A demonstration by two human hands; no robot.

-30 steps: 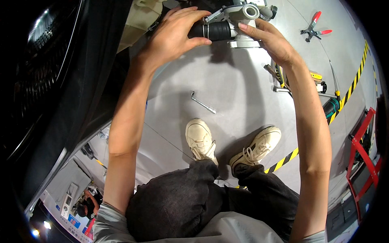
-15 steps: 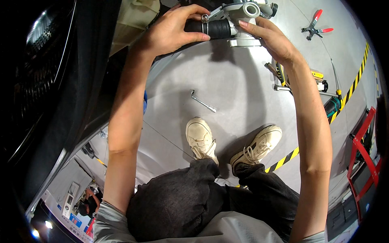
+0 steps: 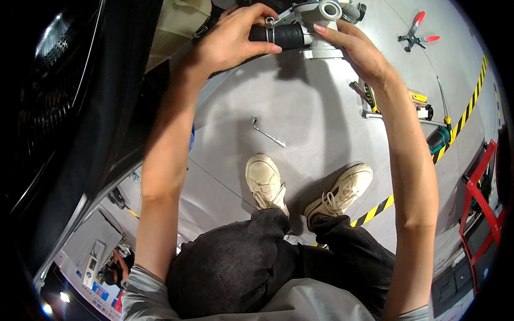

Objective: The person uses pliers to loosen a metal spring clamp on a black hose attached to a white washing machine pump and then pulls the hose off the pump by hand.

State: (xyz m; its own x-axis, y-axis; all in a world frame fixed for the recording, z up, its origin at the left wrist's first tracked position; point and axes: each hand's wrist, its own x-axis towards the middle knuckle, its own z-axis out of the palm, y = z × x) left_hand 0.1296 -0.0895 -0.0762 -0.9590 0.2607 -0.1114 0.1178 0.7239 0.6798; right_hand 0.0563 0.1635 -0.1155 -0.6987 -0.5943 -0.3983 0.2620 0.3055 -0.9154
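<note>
At the top of the view my left hand [image 3: 233,40] is wrapped round a black rubber hose [image 3: 288,36], thumb below and fingers above. A metal hose clamp [image 3: 270,32] sits round the hose beside my fingertips. The hose's right end meets a pipe stub of a pale grey metal housing [image 3: 320,32] with a round open port. My right hand [image 3: 356,48] grips this housing from the right, thumb on its front; the other fingers are mostly hidden behind it. How far the hose reaches over the stub I cannot tell.
A metal socket wrench [image 3: 269,132] lies on the grey floor ahead of my shoes. Red-handled pliers [image 3: 416,35] lie at the far right. Several tools, one a green-and-black one [image 3: 440,139], lie near yellow-black tape [image 3: 471,101]. A dark vehicle body [image 3: 101,123] fills the left.
My left hand has shifted slightly to the right along the hose. The housing has moved up a little with my right hand.
</note>
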